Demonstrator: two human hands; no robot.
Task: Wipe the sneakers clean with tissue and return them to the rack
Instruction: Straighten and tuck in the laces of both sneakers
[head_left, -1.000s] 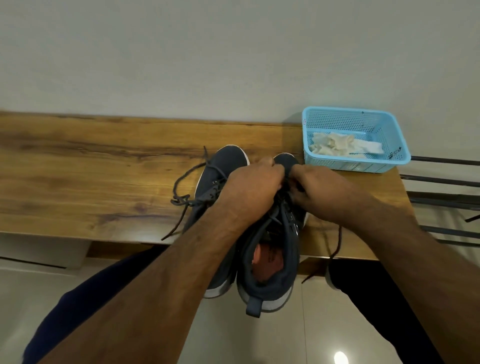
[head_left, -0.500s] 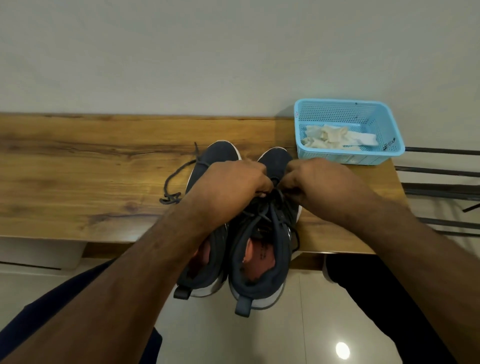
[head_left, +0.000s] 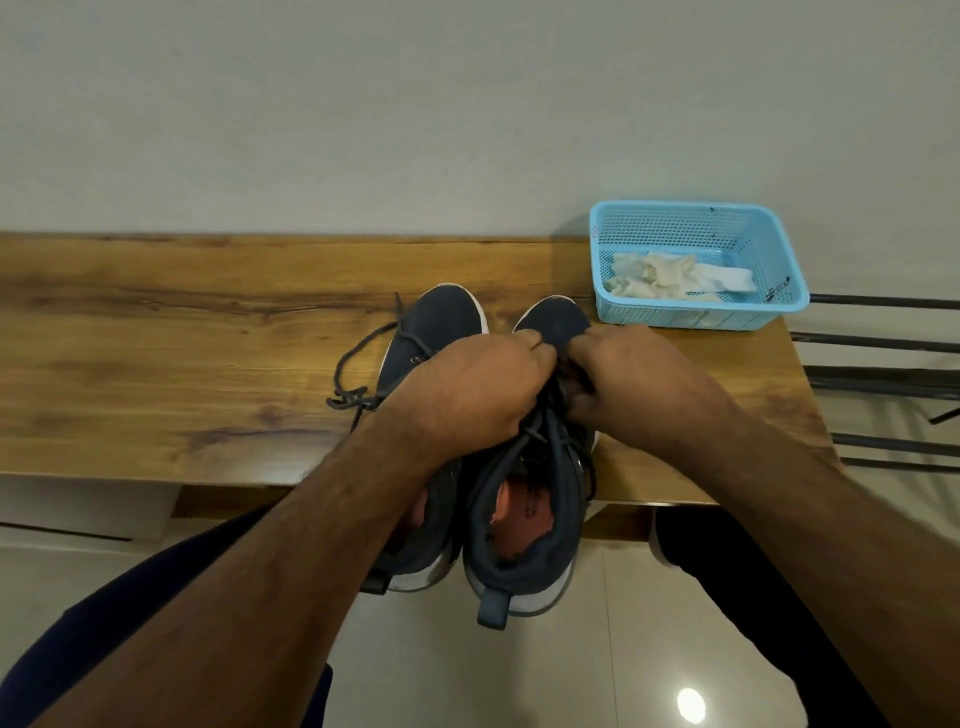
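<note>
Sneakers of dark navy fabric with white soles (head_left: 524, 519) are set side by side on the wooden bench (head_left: 182, 364), heels overhanging its near edge. Since a second ago the right sneaker has been lowered level beside its partner. Its laces are pinched at the tongue by the left hand (head_left: 467, 389) and right hand (head_left: 631, 376), both clenched on them. Lacing seems the step in hand, so wiping appears finished. Crumpled white tissue (head_left: 670, 278) lies in the light-blue plastic mesh basket (head_left: 779, 254); the black metal rack (head_left: 883, 379) waits beyond the bench's right end.
</note>
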